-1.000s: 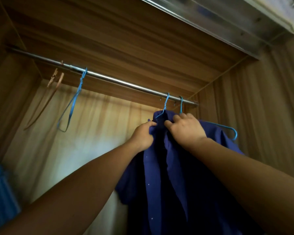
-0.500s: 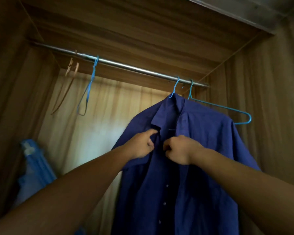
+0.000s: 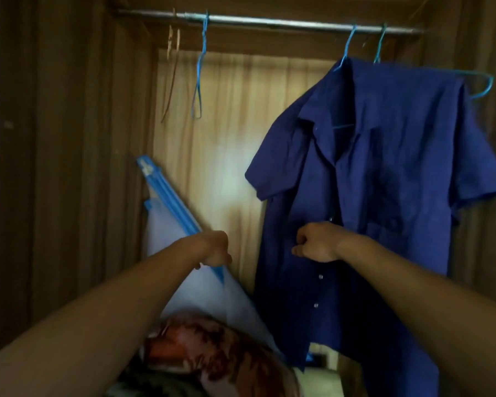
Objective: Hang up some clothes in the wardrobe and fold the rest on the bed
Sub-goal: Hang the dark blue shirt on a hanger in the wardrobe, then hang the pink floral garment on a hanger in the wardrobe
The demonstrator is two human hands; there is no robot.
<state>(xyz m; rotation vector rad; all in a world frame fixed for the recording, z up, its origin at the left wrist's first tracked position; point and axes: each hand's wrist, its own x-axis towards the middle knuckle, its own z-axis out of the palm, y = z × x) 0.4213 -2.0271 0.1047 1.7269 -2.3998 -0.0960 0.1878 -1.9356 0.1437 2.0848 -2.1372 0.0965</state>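
Head view: right grip (image 3: 317, 243) is curled into a loose fist at the button line of the blue shirt (image 3: 384, 167); blur hides whether it pinches the cloth. Left grip (image 3: 216, 249) is curled too, nothing seen in it, held left of the shirt and apart from it, in front of a slanting blue-framed pale panel (image 3: 166, 196).

The shirt hangs open-fronted, short-sleeved, collar spread, on a blue wire hanger (image 3: 346, 43) hooked on the metal rail (image 3: 284, 22) at the wardrobe's (image 3: 55, 167) right end. Pale buttons (image 3: 320, 277) run down the placket. A second blue hanger (image 3: 481, 84) hangs just behind. Further left on the rail: an empty blue hanger (image 3: 199, 75), then a thin brown one (image 3: 172, 67). Red-brown patterned fabric (image 3: 212, 353) lies below.
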